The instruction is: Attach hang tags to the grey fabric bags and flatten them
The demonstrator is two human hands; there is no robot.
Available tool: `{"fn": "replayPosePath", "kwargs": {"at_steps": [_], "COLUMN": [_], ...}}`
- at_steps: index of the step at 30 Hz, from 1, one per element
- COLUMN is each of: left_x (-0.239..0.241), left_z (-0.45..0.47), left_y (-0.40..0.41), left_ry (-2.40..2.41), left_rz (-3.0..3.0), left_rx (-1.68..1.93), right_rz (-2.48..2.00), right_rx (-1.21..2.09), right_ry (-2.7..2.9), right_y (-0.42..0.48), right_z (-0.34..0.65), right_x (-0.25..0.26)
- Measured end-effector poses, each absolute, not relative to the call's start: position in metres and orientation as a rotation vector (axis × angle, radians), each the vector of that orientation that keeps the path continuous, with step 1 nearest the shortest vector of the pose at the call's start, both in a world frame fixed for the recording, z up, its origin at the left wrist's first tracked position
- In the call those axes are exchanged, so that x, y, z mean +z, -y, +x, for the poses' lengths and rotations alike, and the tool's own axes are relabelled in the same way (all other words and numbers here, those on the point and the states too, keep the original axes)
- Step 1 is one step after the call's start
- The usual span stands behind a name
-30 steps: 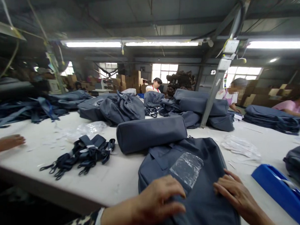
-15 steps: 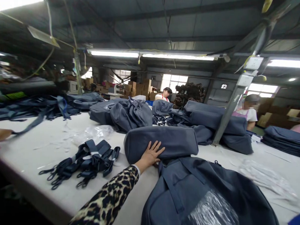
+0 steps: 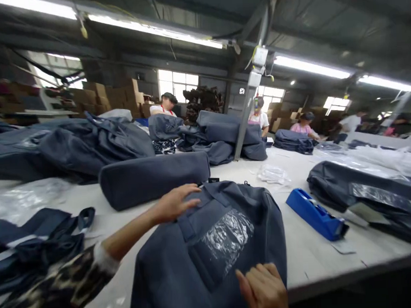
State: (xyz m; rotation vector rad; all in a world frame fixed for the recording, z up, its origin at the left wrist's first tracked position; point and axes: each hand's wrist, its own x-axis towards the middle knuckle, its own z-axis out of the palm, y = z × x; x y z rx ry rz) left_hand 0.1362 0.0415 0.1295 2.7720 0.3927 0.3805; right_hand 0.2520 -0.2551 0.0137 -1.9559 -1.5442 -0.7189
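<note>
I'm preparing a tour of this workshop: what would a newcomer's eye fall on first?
The big dark-blue bag, front and centre, with shiny clear plastic on its face. The left hand is near its top, the right lower down. Then the bright blue tape dispenser, to the bag's right.

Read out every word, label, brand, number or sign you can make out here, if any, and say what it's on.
No text can be read.
Far wall: a small white square with dark marks, too small and blurred to read.
Front bag: no legible lettering, nor on its clear plastic patch.
Blue tape dispenser: no readable brand.
</note>
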Motion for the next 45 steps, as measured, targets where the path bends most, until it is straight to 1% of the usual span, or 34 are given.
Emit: {"fn": "replayPosePath", "kwargs": {"at_steps": [2, 4, 6, 8, 10, 13, 15, 17, 19, 22, 26, 28, 31, 34, 36, 38, 40, 42, 45], "left_x": [0.127, 0.112, 0.091, 0.077, 0.073, 0.083, 0.095, 0.106, 0.118, 0.142, 0.176, 0.178, 0.155, 0.134, 0.137, 0.153, 0.170, 0.176, 0.161], "left_z": [0.097, 0.057, 0.025, 0.005, -0.004, -0.005, 0.000, 0.006, 0.009, 0.010, 0.013, 0.020, 0.034, 0.053, 0.064, 0.073, 0.079, 0.083, 0.087], "left_y": [0.031, 0.090, 0.126, 0.144, 0.155, 0.174, 0.186, 0.193, 0.192, 0.170, 0.112, 0.082, 0.052, 0.039, 0.034, 0.029, 0.024, 0.019, 0.010], "left_ry": [-0.221, -0.161, -0.367, -0.625, -0.761, -0.763, -0.728, -0.669, -0.604, -0.589, -0.728, -0.654, -0.508, -0.561, -0.649, -0.662, -0.633, -0.632, -0.680], "left_rz": [2.710, 2.756, 2.808, 2.811, 2.818, 2.890, 2.912, 2.913, 2.916, 2.946, 3.010, 3.029, 3.084, 3.232, 3.295, 3.314, 3.326, 3.339, 3.301], "left_rx": [0.330, 0.251, 0.265, 0.232, 0.127, -0.053, -0.087, -0.059, -0.021, 0.080, 0.419, 0.507, 0.353, 0.280, 0.275, 0.252, 0.309, 0.330, 0.131], "right_rz": [-1.930, -1.927, -1.956, -1.996, -1.981, -1.803, -1.720, -1.780, -1.953, -2.206, -2.169, -2.180, -2.219, -2.233, -2.230, -2.218, -2.237, -2.266, -2.233], "right_rx": [-0.665, -0.575, -0.462, -0.330, -0.201, -0.013, 0.093, 0.047, -0.105, -0.253, -0.257, -0.225, -0.267, -0.419, -0.483, -0.511, -0.522, -0.483, -0.428], "right_ry": [1.491, 1.471, 1.537, 1.638, 1.774, 2.055, 2.242, 2.389, 2.411, 2.266, 2.033, 1.889, 1.831, 1.861, 1.870, 1.854, 1.812, 1.815, 1.807], "right_y": [0.233, 0.214, 0.202, 0.199, 0.205, 0.223, 0.234, 0.242, 0.250, 0.268, 0.292, 0.298, 0.299, 0.296, 0.297, 0.304, 0.315, 0.327, 0.338], "right_z": [0.229, 0.208, 0.191, 0.182, 0.186, 0.222, 0.264, 0.311, 0.351, 0.385, 0.392, 0.390, 0.390, 0.393, 0.398, 0.407, 0.420, 0.436, 0.449], "right_x": [0.029, 0.044, 0.057, 0.068, 0.078, 0.093, 0.106, 0.119, 0.132, 0.149, 0.154, 0.145, 0.128, 0.123, 0.130, 0.138, 0.140, 0.131, 0.104]}}
